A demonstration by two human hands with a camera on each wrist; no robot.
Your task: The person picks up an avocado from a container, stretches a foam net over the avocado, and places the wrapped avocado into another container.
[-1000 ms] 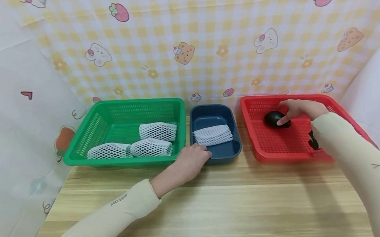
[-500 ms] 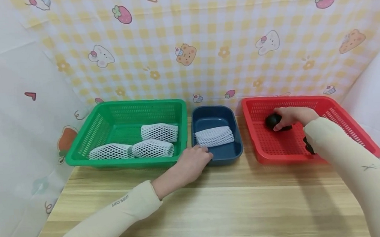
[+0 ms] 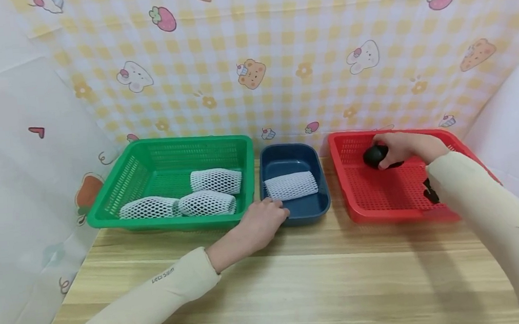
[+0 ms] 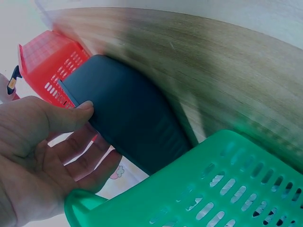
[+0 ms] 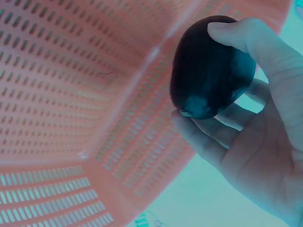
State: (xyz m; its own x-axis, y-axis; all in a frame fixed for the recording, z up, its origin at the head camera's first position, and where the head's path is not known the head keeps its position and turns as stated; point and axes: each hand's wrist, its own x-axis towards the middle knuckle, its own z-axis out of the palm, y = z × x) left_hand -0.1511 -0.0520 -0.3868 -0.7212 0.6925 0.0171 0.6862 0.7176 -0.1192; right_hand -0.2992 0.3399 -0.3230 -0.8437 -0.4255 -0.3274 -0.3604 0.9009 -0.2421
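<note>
My left hand (image 3: 264, 220) grips the near-left rim of the small blue bin (image 3: 305, 210). In the left wrist view the thumb presses the bin's outer wall (image 4: 128, 111) and the fingers curl behind the rim. One white foam net sleeve (image 3: 291, 186) lies flat inside that bin. Over the red basket (image 3: 375, 217) my right hand (image 3: 399, 148) holds a dark, smooth avocado (image 3: 375, 157). The right wrist view shows the thumb across the avocado (image 5: 208, 71) and the fingers beneath it, its small stem end facing down and the basket wall behind.
To the left stands a green basket (image 3: 172, 221) holding several netted pieces (image 3: 215, 181) in white foam sleeves, its right side close to the bin. A black wrist camera (image 3: 430, 192) shows under the right sleeve. A patterned cloth (image 3: 299, 86) hangs behind the wooden table (image 3: 298, 292).
My right hand has closed round the avocado and raised it slightly from the red basket's floor. The left hand stays on the blue bin's rim.
</note>
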